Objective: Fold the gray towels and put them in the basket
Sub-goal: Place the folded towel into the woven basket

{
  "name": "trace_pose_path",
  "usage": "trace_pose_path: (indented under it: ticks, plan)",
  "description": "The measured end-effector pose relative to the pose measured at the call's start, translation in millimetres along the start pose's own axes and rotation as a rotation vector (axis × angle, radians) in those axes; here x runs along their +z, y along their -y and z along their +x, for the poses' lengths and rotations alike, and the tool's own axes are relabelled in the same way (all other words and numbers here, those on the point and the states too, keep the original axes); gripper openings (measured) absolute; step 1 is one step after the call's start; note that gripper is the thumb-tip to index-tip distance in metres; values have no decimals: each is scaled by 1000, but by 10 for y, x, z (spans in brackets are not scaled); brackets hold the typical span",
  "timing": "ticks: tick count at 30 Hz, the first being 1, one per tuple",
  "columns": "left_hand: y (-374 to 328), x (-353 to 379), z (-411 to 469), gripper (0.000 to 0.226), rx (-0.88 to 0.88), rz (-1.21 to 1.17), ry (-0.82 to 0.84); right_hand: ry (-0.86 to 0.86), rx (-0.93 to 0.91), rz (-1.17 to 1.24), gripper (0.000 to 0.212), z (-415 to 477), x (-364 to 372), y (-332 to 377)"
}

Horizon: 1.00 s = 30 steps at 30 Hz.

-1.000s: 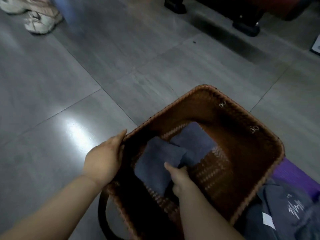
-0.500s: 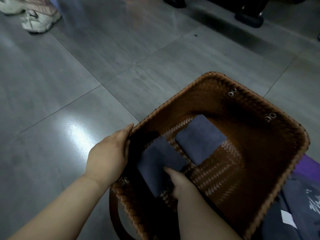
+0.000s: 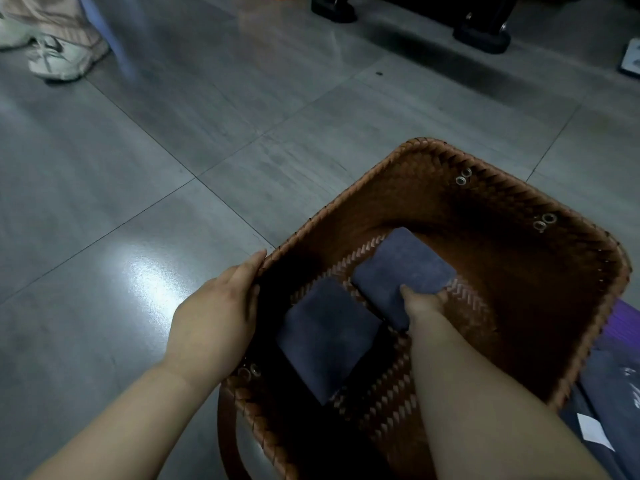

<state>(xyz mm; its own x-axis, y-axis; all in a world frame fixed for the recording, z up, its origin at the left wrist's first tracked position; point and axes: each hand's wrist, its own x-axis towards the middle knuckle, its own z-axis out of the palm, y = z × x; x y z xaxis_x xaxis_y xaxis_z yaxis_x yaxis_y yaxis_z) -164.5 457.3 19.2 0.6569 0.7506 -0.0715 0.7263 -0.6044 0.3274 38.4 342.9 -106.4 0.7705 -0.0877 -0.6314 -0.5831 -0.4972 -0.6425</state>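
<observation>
1. The far towel (image 3: pixel 405 268), folded into a nearly square gray pad, lies flat on the floor of the basket (image 3: pixel 426 142). It sits diagonally, with one corner pointing at the far wall.
2. The right hand (image 3: pixel 424 301) pinches this towel at its near corner, thumb on top. The other fingers wrap the edge and are partly hidden, and the towel stretches away from the grip, up and to the left.
3. The near towel (image 3: pixel 325 341), also folded, lies just beside it toward the near-left wall, its long axis running far-right to near-left. It sits between the two forearms and no hand touches it.
4. The left hand (image 3: pixel 221 313) grips the basket's left rim, fingers curled over the edge, apparently steadying it.
5. More gray fabric (image 3: pixel 609 393) lies outside the basket, past its right wall, on something purple (image 3: pixel 623 323). Judging by position, the right hand is nearer to it, so it would likely have to let go and reach back right.
6. Beyond is the tiled floor (image 3: pixel 173 133), with a pale shoe (image 3: pixel 59 60) at the far left.
</observation>
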Motion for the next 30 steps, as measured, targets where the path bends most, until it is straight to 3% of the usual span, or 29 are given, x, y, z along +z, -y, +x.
trace_pose_path:
  ticks: [12, 18, 21, 24, 27, 30]
  plan:
    - [114, 120, 32, 42, 94, -15, -115, 166, -170, -234, 47, -23, 290, -100]
    - [104, 94, 44, 55, 86, -3, -82, 168, -122, -135, 59, -132, 370, -101]
    - [85, 93, 50, 44, 79, -12, -61, 207, -83, -233, 58, -144, 336, -39]
    - [88, 86, 37, 49, 97, 12, -67, 42, -113, -269, 77, -231, 269, 29]
    - [109, 86, 41, 54, 114, 35, -79, -108, -468, -574, 82, -474, 193, 16]
    - [130, 68, 53, 47, 213, 97, -160, 82, -811, -927, 68, -556, 190, -16]
